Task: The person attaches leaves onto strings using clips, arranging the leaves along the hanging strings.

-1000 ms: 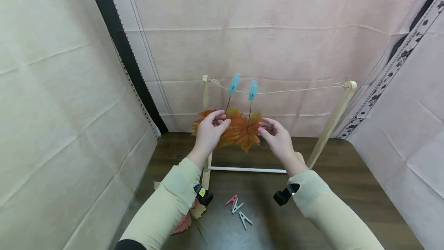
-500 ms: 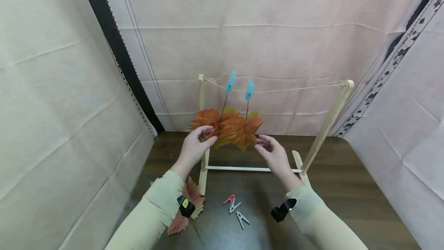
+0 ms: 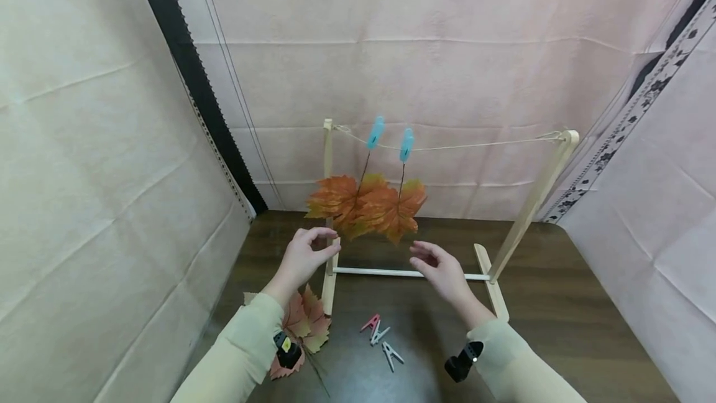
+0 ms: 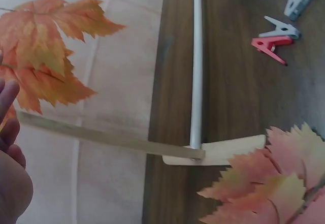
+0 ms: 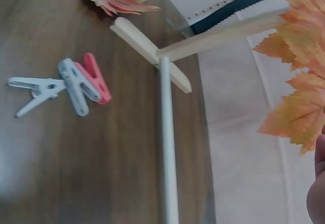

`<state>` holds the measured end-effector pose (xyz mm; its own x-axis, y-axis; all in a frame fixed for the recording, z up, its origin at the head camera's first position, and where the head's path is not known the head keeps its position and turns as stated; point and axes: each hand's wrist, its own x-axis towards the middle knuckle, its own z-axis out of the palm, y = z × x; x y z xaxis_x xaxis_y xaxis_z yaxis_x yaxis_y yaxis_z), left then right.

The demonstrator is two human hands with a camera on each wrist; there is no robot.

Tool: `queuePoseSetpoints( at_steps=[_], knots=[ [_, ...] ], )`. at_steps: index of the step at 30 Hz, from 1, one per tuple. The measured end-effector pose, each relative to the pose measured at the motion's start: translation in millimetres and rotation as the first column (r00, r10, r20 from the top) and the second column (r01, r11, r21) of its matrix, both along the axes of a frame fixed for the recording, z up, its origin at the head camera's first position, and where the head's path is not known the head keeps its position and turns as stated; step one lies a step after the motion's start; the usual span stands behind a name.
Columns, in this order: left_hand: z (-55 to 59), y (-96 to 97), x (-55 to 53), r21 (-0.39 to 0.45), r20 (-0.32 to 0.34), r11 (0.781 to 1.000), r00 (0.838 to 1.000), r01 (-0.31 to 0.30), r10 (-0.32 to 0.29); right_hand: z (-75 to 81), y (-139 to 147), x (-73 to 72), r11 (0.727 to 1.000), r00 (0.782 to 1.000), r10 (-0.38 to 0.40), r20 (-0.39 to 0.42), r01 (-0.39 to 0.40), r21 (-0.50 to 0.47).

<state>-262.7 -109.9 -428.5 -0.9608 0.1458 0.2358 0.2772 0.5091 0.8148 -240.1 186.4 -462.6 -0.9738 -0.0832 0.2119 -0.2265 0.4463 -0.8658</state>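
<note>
Two orange maple leaves hang by their stems from a string (image 3: 475, 145) on a wooden frame. A blue clothespin (image 3: 376, 132) grips the left leaf (image 3: 334, 198), and another blue clothespin (image 3: 406, 145) grips the right leaf (image 3: 393, 209). Just below and left of the leaves, my left hand (image 3: 302, 257) is held in the air with bent fingers and nothing in it. My right hand (image 3: 442, 269) hovers below and right of them, also holding nothing, its fingers loosely bent. Neither hand touches a leaf in the head view.
Pink-and-yellow leaves (image 3: 316, 322) lie on the table at front left, partly beneath my left forearm. A red clothespin (image 3: 371, 323) and two grey clothespins, one of them the nearer grey clothespin (image 3: 392, 356), lie at front centre. A white bar (image 3: 386, 272) joins the frame's feet.
Both hands have come away from the orange leaves, moving down toward me and apart. The leaves stay hanging from the blue clothespins.
</note>
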Motion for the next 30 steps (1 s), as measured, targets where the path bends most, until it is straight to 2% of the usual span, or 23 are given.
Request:
queuePoseSetpoints(
  at_steps=[3, 8, 10, 14, 18, 22, 25, 30],
  knots=[
    [-4.9, -5.0, 1.8, -0.016, 0.026, 1.0, 1.0, 0.016, -0.016, -8.4, -2, 5.6, 1.0, 1.0, 0.011, 0.0, -0.011, 0.002],
    [-15.9, -12.8, 2.4, -0.054, 0.128, 0.997, 0.991, 0.051, -0.043, -27.1, -3, 10.0, 0.999, 1.0, 0.013, 0.008, -0.013, 0.039],
    [-20.5, -15.8, 1.9, -0.065, 0.162, 0.995, 0.985, 0.069, -0.057, -24.8, -6, 14.6, 0.999, 0.999, 0.02, 0.037, -0.022, 0.048],
    [-27.2, -20.9, 4.7, -0.083, 0.193, 0.99, 0.976, 0.116, -0.098, -36.4, -7, 16.7, 0.996, 0.994, 0.052, 0.1, -0.059, 0.072],
    [-35.1, -25.1, 9.0, -0.096, 0.215, 0.98, 0.965, 0.172, -0.148, -56.7, -2, 15.3, 0.984, 0.983, 0.11, 0.145, -0.129, 0.125],
    [-44.2, -30.6, 10.3, -0.111, 0.257, 0.967, 0.946, 0.231, -0.197, -63.3, 2, 17.2, 0.969, 0.961, 0.162, 0.224, -0.198, 0.148],
    [-51.1, -34.6, 10.2, -0.143, 0.287, 0.953, 0.933, 0.266, -0.217, -67.7, 6, 17.3, 0.951, 0.943, 0.226, 0.244, -0.267, 0.153],
    [-65.7, -41.7, 13.6, -0.205, 0.273, 0.928, 0.928, 0.312, -0.252, -80.0, 13, 17.6, 0.911, 0.905, 0.326, 0.273, -0.378, 0.166]
  ],
)
